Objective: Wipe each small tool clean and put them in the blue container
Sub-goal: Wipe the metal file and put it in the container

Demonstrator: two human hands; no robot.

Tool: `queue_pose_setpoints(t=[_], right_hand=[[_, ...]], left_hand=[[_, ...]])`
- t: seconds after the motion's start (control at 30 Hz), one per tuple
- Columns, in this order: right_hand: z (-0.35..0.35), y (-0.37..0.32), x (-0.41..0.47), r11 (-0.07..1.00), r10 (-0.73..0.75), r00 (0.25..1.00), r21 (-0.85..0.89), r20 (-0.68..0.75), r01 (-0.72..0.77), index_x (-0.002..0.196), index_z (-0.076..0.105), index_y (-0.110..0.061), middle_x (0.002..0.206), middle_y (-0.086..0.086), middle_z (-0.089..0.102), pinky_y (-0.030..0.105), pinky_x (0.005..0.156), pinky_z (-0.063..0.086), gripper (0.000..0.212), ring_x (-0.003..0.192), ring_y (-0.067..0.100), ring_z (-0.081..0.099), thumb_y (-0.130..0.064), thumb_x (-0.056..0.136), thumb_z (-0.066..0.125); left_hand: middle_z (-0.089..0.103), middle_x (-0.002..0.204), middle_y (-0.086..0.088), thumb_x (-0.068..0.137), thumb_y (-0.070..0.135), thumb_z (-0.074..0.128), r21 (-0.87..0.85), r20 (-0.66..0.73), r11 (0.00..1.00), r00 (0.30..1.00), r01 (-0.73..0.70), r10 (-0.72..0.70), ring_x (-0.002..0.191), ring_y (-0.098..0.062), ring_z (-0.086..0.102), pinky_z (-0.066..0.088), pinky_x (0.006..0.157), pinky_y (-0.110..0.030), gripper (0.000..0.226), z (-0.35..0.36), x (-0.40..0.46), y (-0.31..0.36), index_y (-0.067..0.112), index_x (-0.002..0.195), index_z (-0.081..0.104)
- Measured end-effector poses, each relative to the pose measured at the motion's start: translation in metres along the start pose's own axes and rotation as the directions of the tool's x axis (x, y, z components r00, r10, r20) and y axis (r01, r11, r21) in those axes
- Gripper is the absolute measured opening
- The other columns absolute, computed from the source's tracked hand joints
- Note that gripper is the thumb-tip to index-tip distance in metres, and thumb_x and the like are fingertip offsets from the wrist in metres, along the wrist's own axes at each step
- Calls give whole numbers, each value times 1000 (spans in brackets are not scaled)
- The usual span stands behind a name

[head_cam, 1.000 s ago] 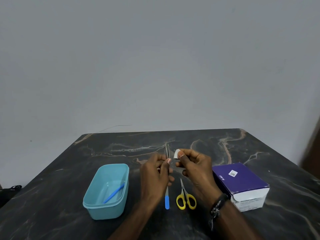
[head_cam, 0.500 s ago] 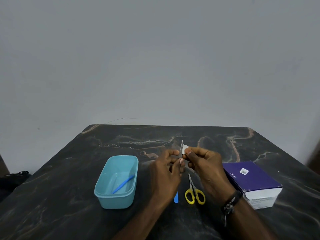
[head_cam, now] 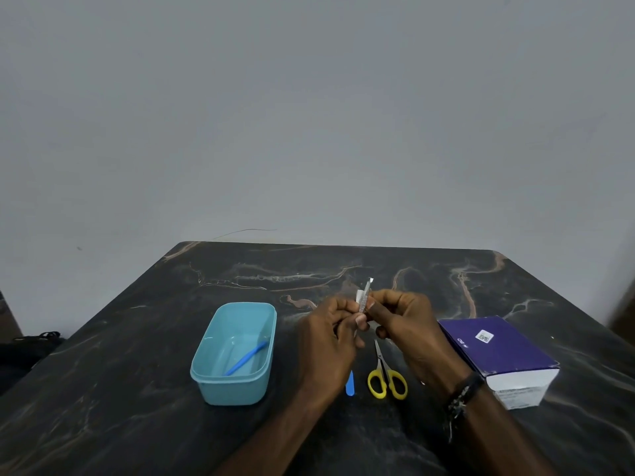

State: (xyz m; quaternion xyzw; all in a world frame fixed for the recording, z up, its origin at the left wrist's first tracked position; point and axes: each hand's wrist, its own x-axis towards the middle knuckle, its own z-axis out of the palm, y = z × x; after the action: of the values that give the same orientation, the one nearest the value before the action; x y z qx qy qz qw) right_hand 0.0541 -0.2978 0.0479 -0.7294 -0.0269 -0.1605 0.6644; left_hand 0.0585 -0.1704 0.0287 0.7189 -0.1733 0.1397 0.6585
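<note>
My left hand (head_cam: pixel 328 341) grips the lower end of a thin metal tool (head_cam: pixel 367 290) that points up and tilts slightly right. My right hand (head_cam: pixel 409 328) pinches a small white wipe (head_cam: pixel 359 297) against the tool's shaft. The blue container (head_cam: pixel 206 376) stands to the left of my hands with a blue plastic tool (head_cam: pixel 245 359) inside. Yellow-handled scissors (head_cam: pixel 386 381) lie on the table below my hands. Beside them shows the blue end of another tool (head_cam: pixel 349 388), the rest hidden under my left hand.
A purple and white box (head_cam: pixel 498 355) sits to the right, close to my right wrist. The dark marble table (head_cam: pixel 137 338) ends at a grey wall behind. A dark object (head_cam: pixel 31 345) lies off the table's left edge.
My right hand has brought the wipe from beside the metal tool onto its shaft, and the tool's tip has tilted right. The view has shifted; scissors and container have not moved.
</note>
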Motion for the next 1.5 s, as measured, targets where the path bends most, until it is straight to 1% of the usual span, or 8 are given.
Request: queue_pose_setpoints(t=[0.17, 0.4, 0.57, 0.7, 0.83, 1.03, 1.3, 1.5], right_hand=[[4, 1, 2, 998, -53, 996, 23, -71, 55, 83, 72, 3, 64, 7, 67, 15, 48, 44, 17, 51, 5, 55, -8, 91, 61], [1, 5, 5, 992, -16, 977, 119, -211, 41, 93, 73, -5, 88, 9, 75, 24, 51, 41, 14, 72, 19, 58, -8, 92, 60], [-2, 1, 4, 997, -67, 994, 24, -84, 69, 88, 73, -4, 81, 15, 72, 24, 49, 40, 15, 61, 14, 56, -10, 92, 60], [-1, 1, 4, 995, -89, 995, -32, 43, 91, 81, 69, 5, 65, 18, 66, 26, 47, 38, 21, 57, 26, 53, -6, 93, 57], [0, 1, 2, 993, -111, 994, -33, 3, 111, 76, 72, -4, 61, 9, 67, 21, 46, 40, 20, 51, 13, 54, -7, 91, 60], [-2, 3, 5, 993, -56, 983, 89, -176, 72, 85, 74, -8, 86, 20, 72, 25, 48, 38, 13, 66, 23, 53, -10, 90, 62], [-2, 3, 4, 1000, 0, 999, -1, 42, 0, 80, 68, 8, 67, 18, 63, 19, 44, 38, 23, 57, 14, 56, -10, 92, 60], [-1, 3, 5, 999, -17, 990, 49, -139, 24, 83, 73, -3, 62, 11, 59, 19, 43, 36, 15, 54, 16, 47, -9, 91, 61]], left_hand=[[71, 74, -1, 88, 6, 67, -71, 11, 997, 999, 38, -37, 62, -10, 69, 54, 51, -19, 18, 0, -2, 2, 23, 85, 62], [70, 77, -12, 89, 4, 64, -113, 109, 989, 991, 94, -82, 54, -10, 63, 53, 52, -19, 9, 1, -1, 0, 12, 89, 62], [68, 69, -9, 90, 1, 61, -137, 96, 986, 992, 92, -79, 50, -9, 60, 53, 51, -19, 11, 1, -1, 0, 10, 85, 61], [66, 65, -9, 90, 0, 61, -166, 54, 984, 997, 62, -54, 48, -12, 59, 52, 49, -21, 11, -2, 2, -1, 9, 85, 61], [65, 62, -4, 92, 2, 60, -153, 90, 986, 995, 65, -52, 48, -12, 59, 51, 49, -22, 10, -3, 1, 0, 11, 87, 61], [64, 63, -3, 92, 2, 59, -134, 151, 987, 986, 93, -72, 48, -10, 57, 50, 48, -19, 6, -1, -3, 3, 7, 89, 61], [65, 62, -5, 92, 4, 60, -110, 71, 991, 996, 70, -62, 46, -9, 58, 50, 47, -19, 7, -4, 1, 2, 9, 89, 62], [65, 61, -4, 93, 7, 60, -64, 100, 994, 991, 93, -86, 46, -8, 58, 49, 48, -19, 13, 0, 0, -1, 17, 85, 62]])
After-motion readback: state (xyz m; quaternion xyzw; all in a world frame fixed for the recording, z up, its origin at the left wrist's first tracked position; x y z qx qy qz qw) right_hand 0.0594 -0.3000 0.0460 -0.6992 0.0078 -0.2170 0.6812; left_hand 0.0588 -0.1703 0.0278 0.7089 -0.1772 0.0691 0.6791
